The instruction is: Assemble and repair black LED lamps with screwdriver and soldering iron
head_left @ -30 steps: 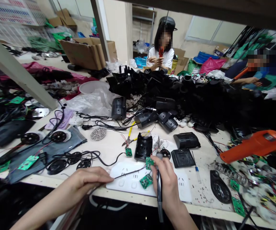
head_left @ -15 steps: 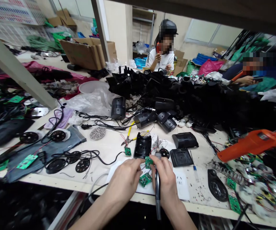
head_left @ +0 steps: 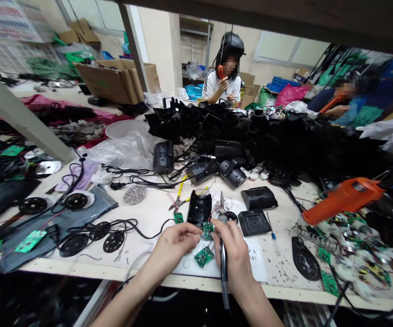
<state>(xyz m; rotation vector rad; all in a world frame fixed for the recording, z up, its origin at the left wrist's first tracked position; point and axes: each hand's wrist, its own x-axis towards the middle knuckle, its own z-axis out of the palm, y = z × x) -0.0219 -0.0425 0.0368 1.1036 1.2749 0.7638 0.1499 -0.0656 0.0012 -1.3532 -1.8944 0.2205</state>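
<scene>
My right hand [head_left: 233, 250] is closed around a soldering iron [head_left: 224, 272], its pale metal tip pointing away from me. Its fingertips also touch a small green circuit board [head_left: 207, 230] with thin red wires. My left hand [head_left: 174, 247] is just left of that board, thumb and fingers pinched together; anything between them is too small to make out. Below the fingertips, a second green circuit board [head_left: 204, 257] lies on a white sheet [head_left: 258, 261]. An open black plastic housing [head_left: 199, 210] stands right behind the hands.
Yellow-handled pliers [head_left: 180, 198] lie behind the left hand, near a metal scrubber [head_left: 135, 195]. Black covers [head_left: 254, 222] sit to the right. An orange power screwdriver [head_left: 344, 200] hangs over loose parts. Black housings are heaped at the back; two people sit beyond.
My left fingertips have drawn back slightly from the small board and pinch closer together. My right hand keeps the soldering iron in nearly the same place. The view has shifted a little.
</scene>
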